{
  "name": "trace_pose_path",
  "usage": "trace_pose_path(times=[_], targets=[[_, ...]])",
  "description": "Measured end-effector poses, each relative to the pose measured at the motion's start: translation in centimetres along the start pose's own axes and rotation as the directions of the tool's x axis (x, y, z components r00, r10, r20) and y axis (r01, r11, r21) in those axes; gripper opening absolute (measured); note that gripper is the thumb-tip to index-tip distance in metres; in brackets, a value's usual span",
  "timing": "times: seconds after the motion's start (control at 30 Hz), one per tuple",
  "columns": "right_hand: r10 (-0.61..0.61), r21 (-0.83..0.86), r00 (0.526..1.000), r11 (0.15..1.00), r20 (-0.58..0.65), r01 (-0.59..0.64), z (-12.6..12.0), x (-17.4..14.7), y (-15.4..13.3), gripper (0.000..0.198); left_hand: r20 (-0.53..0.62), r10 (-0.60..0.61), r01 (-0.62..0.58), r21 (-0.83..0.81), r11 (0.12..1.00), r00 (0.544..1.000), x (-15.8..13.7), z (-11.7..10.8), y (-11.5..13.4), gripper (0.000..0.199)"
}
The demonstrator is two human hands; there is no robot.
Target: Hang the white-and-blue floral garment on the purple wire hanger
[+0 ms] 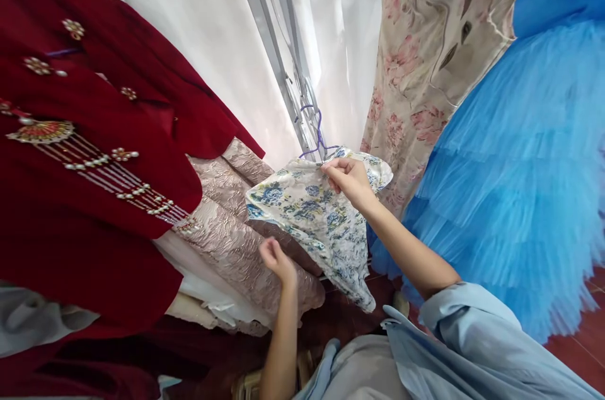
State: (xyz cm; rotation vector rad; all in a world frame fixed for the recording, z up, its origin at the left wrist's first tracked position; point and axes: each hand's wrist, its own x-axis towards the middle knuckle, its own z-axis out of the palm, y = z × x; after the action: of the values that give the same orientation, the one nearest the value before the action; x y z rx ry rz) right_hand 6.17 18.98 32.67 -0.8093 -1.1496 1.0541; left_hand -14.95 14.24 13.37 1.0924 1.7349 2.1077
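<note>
A small white garment with a blue flower print (309,208) hangs on a purple wire hanger (316,135) from a grey rack pole. My right hand (347,178) pinches the garment's top edge by the hanger. My left hand (276,259) is lower down, fingers curled, touching the beige brocade garment (227,230) next to the printed one; whether it grips the cloth I cannot tell.
A dark red embroidered robe (94,167) with bead tassels hangs at the left. A beige floral dress (425,72) and a bright blue tulle skirt (520,186) hang at the right. White curtains (198,22) fill the back. The grey rack pole (274,53) runs down the middle.
</note>
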Motion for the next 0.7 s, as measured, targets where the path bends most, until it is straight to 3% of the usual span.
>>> trace_pose_path(times=[0.03, 0.07, 0.1, 0.17, 0.23, 0.27, 0.33, 0.37, 0.43, 0.57, 0.63, 0.7], targets=[[0.002, -0.008, 1.000, 1.000, -0.011, -0.002, 0.0, -0.4, 0.0, 0.034, -0.021, 0.162, -0.163, -0.037, 0.986, 0.987, 2.1, 0.7, 2.6, 0.034], [0.003, -0.014, 1.000, 1.000, -0.021, -0.003, 0.1, -0.8, 0.0, 0.034, 0.031, 0.317, -0.314, -0.070, 0.947, 0.948, 3.9, 1.5, 5.5, 0.030], [-0.001, -0.019, 1.000, 1.000, -0.029, 0.000, 0.2, -1.1, 0.0, 0.035, 0.140, 0.466, -0.456, -0.098, 0.885, 0.874, 5.2, 2.5, 8.5, 0.027], [-0.018, -0.028, 1.000, 0.999, -0.026, 0.017, 0.2, -1.6, 0.1, 0.035, 0.376, 0.643, -0.647, -0.137, 0.750, 0.667, 6.8, 4.7, 13.8, 0.025], [-0.044, -0.038, 0.999, 0.998, -0.009, 0.043, 0.1, -1.9, 0.2, 0.034, 0.560, 0.685, -0.740, -0.177, 0.649, 0.466, 7.5, 6.6, 17.6, 0.023], [-0.056, -0.044, 0.998, 0.997, -0.002, 0.056, 0.0, -1.8, 0.3, 0.033, 0.630, 0.673, -0.763, -0.190, 0.618, 0.388, 7.6, 7.4, 18.7, 0.020], [-0.066, -0.056, 0.998, 0.996, 0.004, 0.066, -0.2, -1.4, 0.5, 0.031, 0.706, 0.641, -0.784, -0.198, 0.588, 0.302, 7.7, 8.4, 19.7, 0.014], [-0.061, -0.063, 0.998, 0.996, 0.000, 0.061, -0.3, -1.1, 0.7, 0.030, 0.713, 0.637, -0.787, -0.197, 0.584, 0.294, 7.7, 8.6, 19.8, 0.013], [-0.039, -0.093, 0.999, 0.995, -0.002, 0.038, -0.2, -0.3, 1.4, 0.027, 0.665, 0.665, -0.781, -0.196, 0.593, 0.339, 7.6, 8.8, 19.9, 0.013], [-0.003, -0.262, 1.000, 0.965, -0.001, 0.003, 0.0, -1.0, 6.0, 0.020, 0.459, 0.710, -0.717, -0.199, 0.668, 0.534, 8.0, 8.4, 20.4, 0.017], [0.041, -0.361, 0.999, 0.931, -0.035, -0.051, -0.2, -3.3, 10.0, 0.023, 0.362, 0.680, -0.657, -0.205, 0.725, 0.638, 9.3, 7.8, 20.6, 0.019], [0.083, -0.395, 0.995, 0.913, -0.054, -0.098, -0.9, -6.7, 14.4, 0.018, 0.302, 0.635, -0.599, -0.214, 0.772, 0.711, 11.7, 6.8, 19.8, 0.020]])
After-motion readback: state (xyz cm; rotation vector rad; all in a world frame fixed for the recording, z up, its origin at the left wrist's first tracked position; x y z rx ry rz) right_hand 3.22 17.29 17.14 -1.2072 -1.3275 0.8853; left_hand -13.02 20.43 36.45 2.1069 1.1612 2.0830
